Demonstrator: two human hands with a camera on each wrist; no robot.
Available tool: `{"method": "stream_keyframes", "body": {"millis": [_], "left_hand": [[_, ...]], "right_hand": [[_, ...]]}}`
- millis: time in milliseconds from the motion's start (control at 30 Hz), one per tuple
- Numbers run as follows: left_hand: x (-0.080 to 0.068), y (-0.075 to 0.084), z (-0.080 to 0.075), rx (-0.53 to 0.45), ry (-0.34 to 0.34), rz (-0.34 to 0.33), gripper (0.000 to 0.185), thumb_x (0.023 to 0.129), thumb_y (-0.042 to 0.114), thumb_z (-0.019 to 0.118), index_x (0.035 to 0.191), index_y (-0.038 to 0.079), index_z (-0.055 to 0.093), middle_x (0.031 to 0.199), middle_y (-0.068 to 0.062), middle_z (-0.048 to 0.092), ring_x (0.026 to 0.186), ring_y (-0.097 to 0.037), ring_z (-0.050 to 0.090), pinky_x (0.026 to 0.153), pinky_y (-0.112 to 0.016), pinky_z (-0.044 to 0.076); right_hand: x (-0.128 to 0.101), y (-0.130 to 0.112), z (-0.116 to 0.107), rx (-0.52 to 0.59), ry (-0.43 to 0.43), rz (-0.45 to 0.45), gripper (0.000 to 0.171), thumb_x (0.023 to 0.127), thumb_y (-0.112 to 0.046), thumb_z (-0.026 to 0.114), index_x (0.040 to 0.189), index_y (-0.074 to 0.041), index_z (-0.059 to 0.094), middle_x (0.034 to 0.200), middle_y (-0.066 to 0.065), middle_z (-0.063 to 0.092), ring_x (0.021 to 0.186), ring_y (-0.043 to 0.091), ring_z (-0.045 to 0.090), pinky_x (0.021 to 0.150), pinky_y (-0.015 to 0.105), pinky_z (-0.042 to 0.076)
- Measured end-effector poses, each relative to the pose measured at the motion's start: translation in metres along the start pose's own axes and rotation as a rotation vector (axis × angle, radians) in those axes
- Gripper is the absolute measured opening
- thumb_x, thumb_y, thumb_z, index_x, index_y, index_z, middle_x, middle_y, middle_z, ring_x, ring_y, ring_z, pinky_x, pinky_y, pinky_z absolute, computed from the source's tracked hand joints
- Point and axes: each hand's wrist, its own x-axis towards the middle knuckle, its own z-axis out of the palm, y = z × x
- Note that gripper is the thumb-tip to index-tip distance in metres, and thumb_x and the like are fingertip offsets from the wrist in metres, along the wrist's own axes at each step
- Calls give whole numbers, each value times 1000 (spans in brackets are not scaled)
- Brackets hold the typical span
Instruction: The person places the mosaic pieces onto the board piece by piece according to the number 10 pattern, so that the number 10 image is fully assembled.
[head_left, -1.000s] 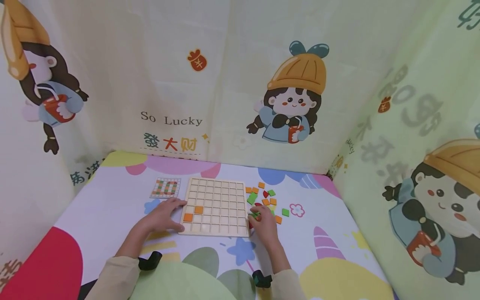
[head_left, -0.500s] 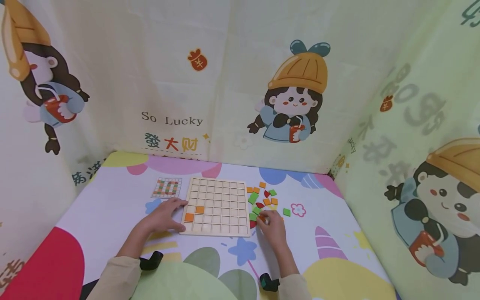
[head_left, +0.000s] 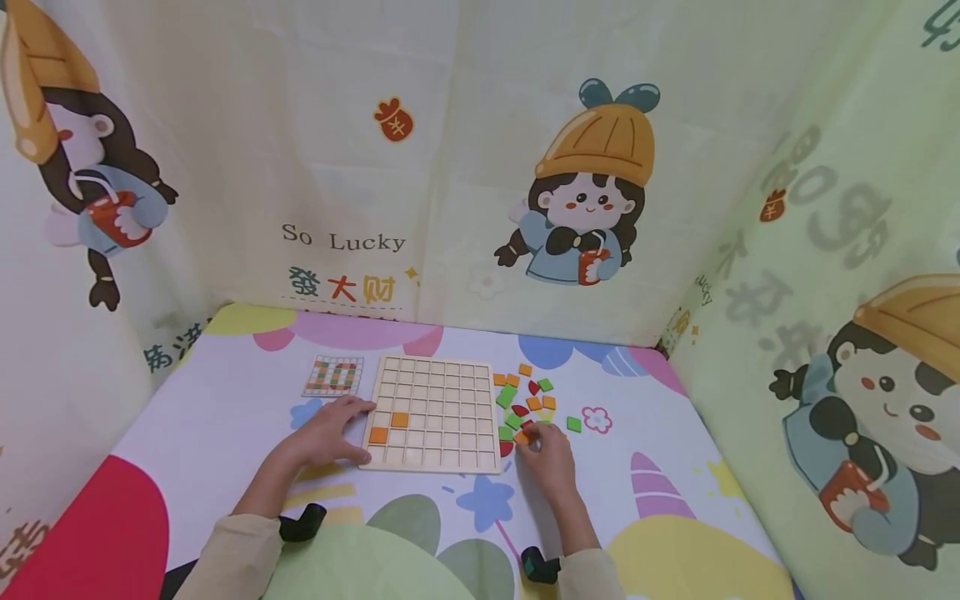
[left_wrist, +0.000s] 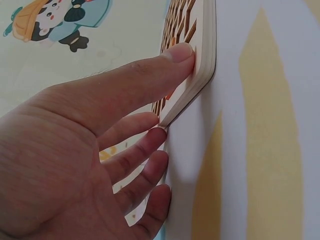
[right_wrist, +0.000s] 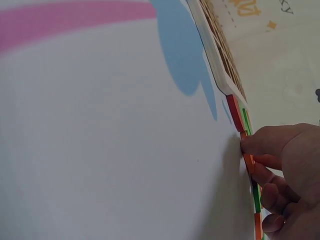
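While an orange square tile (head_left: pixel 522 437) lies on the printed mat (head_left: pixel 225 400) just right of the wooden grid board (head_left: pixel 432 414), the right hand (head_left: pixel 550 460) pinches it between thumb and fingertips (among loose coloured tiles (head_left: pixel 525 396)); the left hand (head_left: pixel 326 433), fingers straight, presses the board's left edge.

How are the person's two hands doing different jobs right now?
The left hand lies flat and spread against the left edge of the wooden grid board, thumb on its rim. The right hand is curled, its fingers pinching an orange tile among the loose tiles right of the board. The left hand touches the board; the right does not. Both rest on the colourful table cover.
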Motion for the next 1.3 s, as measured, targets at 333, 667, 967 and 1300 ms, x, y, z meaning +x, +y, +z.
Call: {"method": "stream_keyframes", "body": {"millis": [333, 667, 967, 1300], "left_hand": [[1, -4, 0, -2, -4, -14, 84, 69, 33, 86, 140, 7, 48, 143, -20, 41, 128, -42, 41, 103, -60, 36], [-1, -5, 2, 12, 2, -22, 85, 69, 34, 86, 141, 8, 48, 144, -20, 40, 127, -42, 40, 103, -61, 36], [1, 0, 2, 16, 4, -18, 83, 70, 32, 86, 140, 8, 49, 143, -20, 41, 128, -43, 41, 103, -61, 36], [2, -1, 3, 15, 6, -11, 83, 70, 32, 85, 141, 9, 49, 146, -22, 39, 132, -46, 38, 104, -62, 35]], "right_hand": [[0, -10, 1, 25, 6, -23, 22, 82, -12, 74, 103, -8, 71, 96, 4, 65, 93, 19, 56, 91, 41, 51], [3, -34, 22, 96, -48, -159, 20, 81, -16, 74, 101, -11, 71, 98, 3, 66, 86, 16, 55, 73, 27, 50], [5, -60, 42, 124, -145, -309, 18, 82, -16, 73, 99, -10, 71, 96, 2, 66, 85, 15, 56, 70, 24, 46], [7, -81, 60, 129, -249, -370, 21, 83, -18, 73, 103, -13, 71, 100, -1, 67, 92, 12, 57, 81, 28, 50]]}}
